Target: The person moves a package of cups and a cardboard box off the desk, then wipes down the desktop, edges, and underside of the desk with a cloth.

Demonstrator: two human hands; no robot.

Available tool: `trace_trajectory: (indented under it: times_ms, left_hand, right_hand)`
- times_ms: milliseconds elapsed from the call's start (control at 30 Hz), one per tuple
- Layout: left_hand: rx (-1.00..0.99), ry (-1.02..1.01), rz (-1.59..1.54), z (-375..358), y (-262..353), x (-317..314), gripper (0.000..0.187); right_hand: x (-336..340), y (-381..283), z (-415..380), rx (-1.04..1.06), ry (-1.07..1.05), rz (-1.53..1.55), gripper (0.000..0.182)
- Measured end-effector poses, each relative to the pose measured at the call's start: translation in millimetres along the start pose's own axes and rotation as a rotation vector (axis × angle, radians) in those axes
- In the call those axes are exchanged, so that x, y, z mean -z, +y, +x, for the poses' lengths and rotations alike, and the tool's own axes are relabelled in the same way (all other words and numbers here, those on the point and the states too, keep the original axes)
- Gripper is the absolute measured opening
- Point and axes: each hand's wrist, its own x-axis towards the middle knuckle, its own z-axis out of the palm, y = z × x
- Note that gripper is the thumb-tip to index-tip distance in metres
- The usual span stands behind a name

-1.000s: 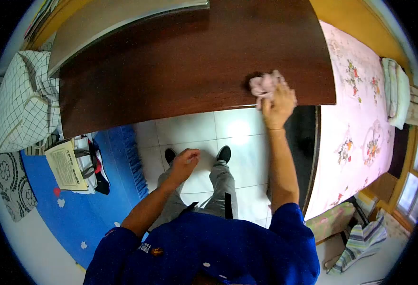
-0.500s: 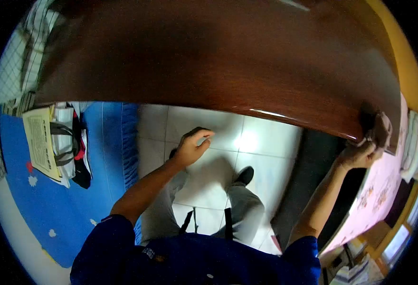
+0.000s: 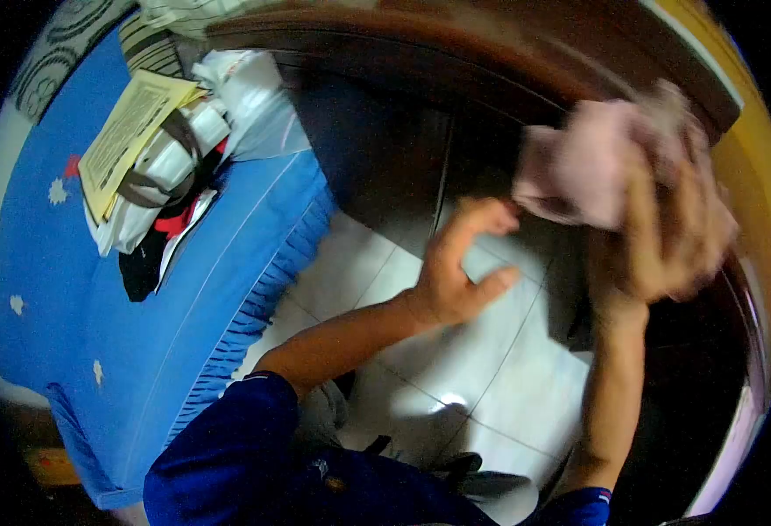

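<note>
A crumpled pink cloth (image 3: 583,167) is in my right hand (image 3: 661,232), at the right of the head view. The fingers lie across the cloth, and both are smeared by motion. Part of the cloth hangs out to the left of that hand. My left hand (image 3: 460,267) is a short way left of the cloth, holding nothing. Its thumb stands apart from the bent fingers. Behind both hands is a dark brown wooden piece of furniture (image 3: 385,39) with a glossy top.
To the left, a blue cover (image 3: 166,324) with a ruffled edge bears a yellow printed sheet (image 3: 131,131), a bag with grey handles and a white plastic bag (image 3: 250,92). White floor tiles (image 3: 526,377) show below my hands. An orange-yellow surface (image 3: 745,149) borders the right side.
My view has turned. My right hand has lifted the cloth off the furniture's right corner, and more of the cloth shows. My left hand has come nearer to it, thumb and fingers wider apart.
</note>
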Motion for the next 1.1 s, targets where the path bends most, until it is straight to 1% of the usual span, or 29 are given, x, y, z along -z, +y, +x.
trace_trajectory:
  times_ms: [33,67,100,133,167,200,233,267,300,333,367,433,467,500,567,600,633,700,733,767,800,867,900,967,1000,1100]
  left_hand:
    - [-0.014,0.102,-0.178,8.5,-2.1,5.8,0.069]
    - [-0.059,0.144,-0.224,31.8,12.1,10.4,0.071]
    - [-0.098,0.186,-0.273,54.2,30.6,13.8,0.074]
    - [-0.098,0.229,-0.271,65.4,36.7,16.6,0.076]
    - [-0.131,0.335,-0.219,74.6,40.6,19.4,0.063]
    - [-0.040,0.428,-0.303,83.3,43.8,26.8,0.055]
    - [0.057,0.516,-0.391,91.1,45.1,35.2,0.048]
    - [0.095,0.620,-0.523,96.9,45.9,46.3,0.036]
    - [0.128,0.639,-0.440,96.0,27.6,68.8,0.035]
    - [0.059,0.667,-0.416,96.5,16.9,88.1,0.034]
    - [-0.014,0.692,-0.393,101.1,12.5,106.1,0.033]
    - [-0.109,0.822,-0.332,112.8,5.8,137.9,0.035]
    - [-0.121,0.912,-0.190,120.0,3.0,150.9,0.044]
    - [-0.124,0.915,-0.192,127.7,-0.6,161.1,0.044]
    - [-0.144,0.998,0.345,144.3,-6.7,181.9,0.061]
    - [-0.196,0.962,0.370,152.7,-9.1,193.5,0.064]
    - [-0.201,0.970,0.366,165.6,-19.1,213.9,0.064]
    - [-0.315,1.152,0.603,183.9,-46.6,248.7,0.054]
    - [-0.226,1.140,0.262,188.4,-41.6,245.1,0.044]
    - [-0.216,1.141,0.253,191.2,-55.9,258.3,0.044]
    - [-0.309,1.074,0.631,195.2,-72.0,280.8,0.032]
    - [-0.383,0.967,1.010,190.7,-95.6,279.8,0.022]
    - [-0.355,0.933,1.089,186.4,-107.9,276.2,0.025]
    - [-0.244,0.888,1.091,174.9,-120.1,253.3,0.032]
    - [-0.194,0.871,1.072,169.0,-123.4,242.3,0.036]
    - [-0.082,0.841,1.051,150.9,-135.7,219.4,0.046]
  right_hand:
    - [-11.9,-16.7,7.6,0.040,0.064,0.024,0.027]
    - [-25.1,-34.0,13.5,0.024,0.083,-0.035,0.023]
    - [-34.1,-48.5,21.5,0.011,0.070,0.047,0.025]
    - [-40.0,-62.5,28.5,-0.010,0.032,0.175,0.028]
    - [-47.8,-76.1,34.2,-0.006,0.020,0.320,0.030]
    - [-56.4,-86.2,40.0,0.046,-0.010,0.418,0.034]
    - [-55.8,-97.6,50.1,0.061,-0.090,0.538,0.040]
    - [-54.4,-104.3,57.2,0.081,-0.136,0.586,0.042]
    - [-52.7,-108.4,60.8,0.096,-0.187,0.636,0.044]
    - [-48.1,-107.8,60.9,0.148,-0.210,0.644,0.044]
    - [-46.4,-110.2,53.2,0.139,-0.226,0.668,0.041]
    - [-38.0,-107.1,41.3,0.118,-0.218,0.596,0.040]
    - [-36.6,-103.4,36.5,0.097,-0.182,0.560,0.039]
    - [-31.5,-95.6,35.8,0.099,-0.182,0.495,0.036]
    - [-27.9,-84.3,32.3,0.051,-0.181,0.450,0.031]
    - [-24.5,-78.2,27.8,0.045,-0.189,0.458,0.029]
    - [-20.9,-73.3,22.7,0.039,-0.194,0.466,0.027]
    - [-7.7,-70.3,9.9,0.013,-0.242,0.444,0.025]
    - [-1.6,-69.3,1.6,0.000,-0.267,0.451,0.024]
    - [2.7,-69.1,-6.7,-0.017,-0.294,0.457,0.023]
    - [5.2,-71.1,-14.7,-0.061,-0.328,0.492,0.022]
    - [1.2,-79.5,-31.6,-0.159,-0.366,0.553,0.019]
    - [-3.2,-84.9,-37.5,-0.220,-0.389,0.600,0.018]
    - [-13.3,-99.5,-52.4,-0.333,-0.439,0.719,0.016]
    - [-14.6,-107.9,-56.4,-0.378,-0.498,0.739,0.014]
    - [-14.4,-126.0,-75.6,-0.433,-0.593,0.863,0.011]
